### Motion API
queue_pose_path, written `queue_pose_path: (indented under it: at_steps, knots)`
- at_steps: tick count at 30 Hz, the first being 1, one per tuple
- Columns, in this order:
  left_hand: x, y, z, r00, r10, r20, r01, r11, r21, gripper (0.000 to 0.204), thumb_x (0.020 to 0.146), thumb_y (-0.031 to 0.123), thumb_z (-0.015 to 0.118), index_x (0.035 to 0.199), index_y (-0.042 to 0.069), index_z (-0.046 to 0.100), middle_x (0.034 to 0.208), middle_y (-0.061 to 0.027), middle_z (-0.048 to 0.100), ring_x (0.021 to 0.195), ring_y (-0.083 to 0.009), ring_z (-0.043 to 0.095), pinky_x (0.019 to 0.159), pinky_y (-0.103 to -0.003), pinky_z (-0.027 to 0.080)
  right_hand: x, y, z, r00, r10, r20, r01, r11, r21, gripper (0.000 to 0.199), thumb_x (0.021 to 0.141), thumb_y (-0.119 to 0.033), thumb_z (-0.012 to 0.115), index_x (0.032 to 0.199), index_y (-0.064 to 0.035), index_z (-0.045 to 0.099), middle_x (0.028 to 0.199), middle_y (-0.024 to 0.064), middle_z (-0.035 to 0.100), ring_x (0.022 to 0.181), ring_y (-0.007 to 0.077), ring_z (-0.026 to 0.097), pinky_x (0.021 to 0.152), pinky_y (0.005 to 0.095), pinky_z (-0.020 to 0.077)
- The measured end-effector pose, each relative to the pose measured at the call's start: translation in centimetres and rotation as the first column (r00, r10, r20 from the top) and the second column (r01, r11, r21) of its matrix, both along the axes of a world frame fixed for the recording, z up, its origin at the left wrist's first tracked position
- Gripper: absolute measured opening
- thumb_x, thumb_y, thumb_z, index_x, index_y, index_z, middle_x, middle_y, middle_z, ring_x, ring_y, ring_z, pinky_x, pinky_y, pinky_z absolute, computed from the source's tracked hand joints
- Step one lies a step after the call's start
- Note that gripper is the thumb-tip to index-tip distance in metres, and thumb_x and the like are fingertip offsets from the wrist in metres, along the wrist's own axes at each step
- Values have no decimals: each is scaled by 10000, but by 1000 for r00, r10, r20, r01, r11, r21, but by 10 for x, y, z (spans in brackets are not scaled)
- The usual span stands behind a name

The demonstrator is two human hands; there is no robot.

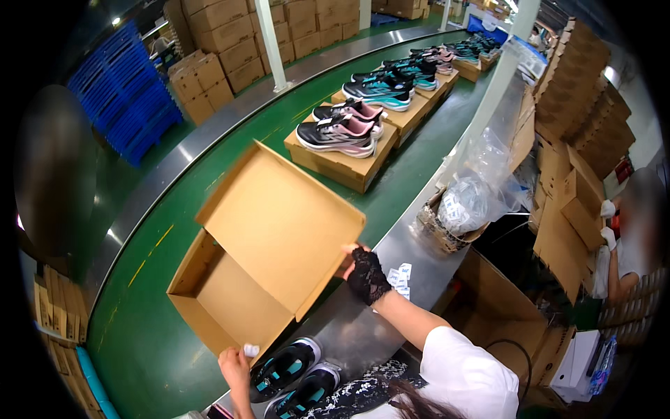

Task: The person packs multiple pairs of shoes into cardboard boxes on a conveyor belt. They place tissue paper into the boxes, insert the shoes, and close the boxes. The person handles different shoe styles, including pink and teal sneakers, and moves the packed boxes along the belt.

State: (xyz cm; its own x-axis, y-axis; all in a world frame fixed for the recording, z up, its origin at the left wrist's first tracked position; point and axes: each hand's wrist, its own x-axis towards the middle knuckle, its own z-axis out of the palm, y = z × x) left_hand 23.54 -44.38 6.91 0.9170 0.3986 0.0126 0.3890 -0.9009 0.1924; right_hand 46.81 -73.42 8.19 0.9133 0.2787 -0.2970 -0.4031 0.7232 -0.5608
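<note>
the open shoe box (237, 279) sits on the green conveyor belt (139, 335), tilted up toward the person, mouth facing the black-and-teal sneakers (293, 377) just below it. its long axis runs from lower left to upper right. the right hand (363, 272), in a black lace glove, is closed on the lid's edge; the left hand (234, 363) pinches the box's near corner. held so lightly, the box could tip or fold shut.

Open box (237, 279) on belt (139, 335), shoes (293, 377) before it
</note>
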Motion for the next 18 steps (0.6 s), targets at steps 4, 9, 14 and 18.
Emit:
queue_pose_path:
  at_steps: [4, 9, 14, 18]
  knots:
    - [-22, 12, 2, 939, -63, 338, 103, 989, -102, 236, 757, 101, 594, 944, -19, 513, 982, -186, 529, 915, -358, 491, 796, -384, 400, -30, -21, -90, 864, 129, -487, -261, 942, -212, 485, 753, -430, 602, 1079, -100, 460, 1056, 117, 546, 987, 302, 518, 706, 429, 429]
    - [-89, 50, -3, 824, 124, 553, -86, 992, -94, 193, 814, 94, 512, 965, -24, 484, 1033, -186, 509, 968, -319, 496, 827, -371, 398, -95, -33, -108, 957, 65, -284, -212, 822, -529, 443, 808, -390, 559, 1059, -37, 468, 1007, 107, 582, 919, 214, 567, 638, 313, 455]
    - [-234, 106, 3, 625, 611, 485, -624, 765, -160, 360, 830, 272, 488, 991, -46, 535, 876, -226, 551, 805, -310, 537, 718, -405, 438, -115, -19, -135, 994, 21, 110, 68, 664, -745, 286, 855, -252, 515, 1004, -9, 491, 930, 116, 603, 809, 173, 594, 577, 224, 451]
    - [-358, 131, -2, 571, 769, 288, -807, 589, 29, 345, 799, 284, 509, 886, -47, 554, 826, -228, 561, 779, -331, 535, 700, -419, 430, -119, -14, -158, 935, -67, 348, 313, 618, -722, 198, 851, -166, 509, 965, -4, 493, 828, 94, 604, 742, 150, 580, 664, 261, 450]
